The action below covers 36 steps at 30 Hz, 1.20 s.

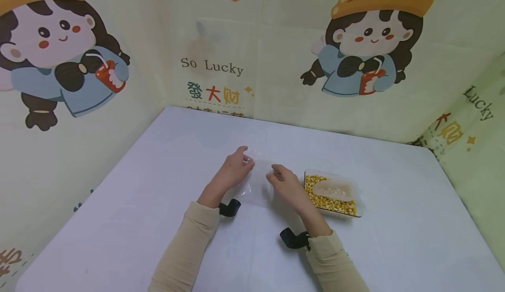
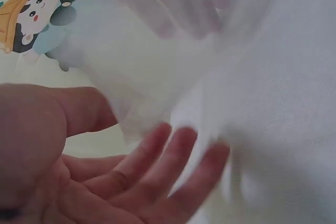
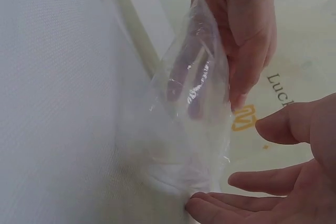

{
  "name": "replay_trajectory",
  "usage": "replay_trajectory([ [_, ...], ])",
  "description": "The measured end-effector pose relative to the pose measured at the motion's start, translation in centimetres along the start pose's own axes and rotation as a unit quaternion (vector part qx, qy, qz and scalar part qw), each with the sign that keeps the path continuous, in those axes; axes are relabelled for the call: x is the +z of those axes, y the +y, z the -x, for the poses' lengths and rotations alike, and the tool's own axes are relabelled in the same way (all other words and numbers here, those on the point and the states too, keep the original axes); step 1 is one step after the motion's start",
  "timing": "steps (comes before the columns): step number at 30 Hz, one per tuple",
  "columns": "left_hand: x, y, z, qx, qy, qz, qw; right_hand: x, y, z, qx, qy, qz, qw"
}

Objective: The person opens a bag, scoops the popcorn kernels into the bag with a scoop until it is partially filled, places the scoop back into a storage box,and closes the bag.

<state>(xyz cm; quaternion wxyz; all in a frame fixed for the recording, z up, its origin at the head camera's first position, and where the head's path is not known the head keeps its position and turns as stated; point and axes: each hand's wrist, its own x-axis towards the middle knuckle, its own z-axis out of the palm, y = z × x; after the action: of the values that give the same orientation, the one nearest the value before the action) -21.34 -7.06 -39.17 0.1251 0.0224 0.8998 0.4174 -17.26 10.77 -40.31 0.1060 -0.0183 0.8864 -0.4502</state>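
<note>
A thin clear plastic bag stands partly raised off the table between the two hands. My left hand is at its left side, fingers spread and relaxed. In the left wrist view the thumb meets the bag's edge and lies apart from the fingers; the index fingertip is hidden. In the right wrist view the left fingers show through the film. My right hand is at the bag's right side, thumb well away from the fingers, whose tips touch the film low down.
To the right, near my right forearm, is a clear container of yellow corn kernels, with a translucent scoop lying on them. Black wrist cameras are strapped at both sleeves. Patterned cloth hangs behind the white table.
</note>
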Motion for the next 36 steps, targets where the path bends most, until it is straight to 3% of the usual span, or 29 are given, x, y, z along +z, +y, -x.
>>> replay_trajectory([
  [6, 0.1, 0.2, -0.4, 0.013, 0.025, 0.038, 0.9989, -0.3, 0.2, -0.1, -0.001, 0.002, -0.016, 0.9999],
  [13, -0.4, 1.1, 0.0, 0.052, 0.062, 0.064, 0.9947, -0.6, 0.1, -0.3, 0.005, 0.048, -0.034, 0.9983],
  [17, -0.5, 1.6, 0.3, 0.073, 0.052, 0.102, 0.9907, -1.1, -0.2, -0.4, -0.006, 0.073, -0.090, 0.9933],
  [22, -0.6, 2.3, 0.7, 0.108, 0.034, 0.143, 0.9833, -2.5, -0.5, 0.1, -0.034, 0.074, -0.190, 0.9784],
  [25, -0.9, 2.7, 1.1, 0.131, 0.028, 0.136, 0.9815, -3.5, -0.8, 0.5, -0.042, 0.072, -0.217, 0.9725],
  [29, -1.7, 3.6, 1.8, 0.160, 0.030, 0.109, 0.9806, -4.5, -0.9, 0.8, -0.059, 0.070, -0.204, 0.9746],
  [36, -2.7, 5.2, 2.5, 0.238, 0.079, 0.044, 0.9672, -5.6, -1.0, 1.3, -0.102, 0.077, -0.157, 0.9792],
])
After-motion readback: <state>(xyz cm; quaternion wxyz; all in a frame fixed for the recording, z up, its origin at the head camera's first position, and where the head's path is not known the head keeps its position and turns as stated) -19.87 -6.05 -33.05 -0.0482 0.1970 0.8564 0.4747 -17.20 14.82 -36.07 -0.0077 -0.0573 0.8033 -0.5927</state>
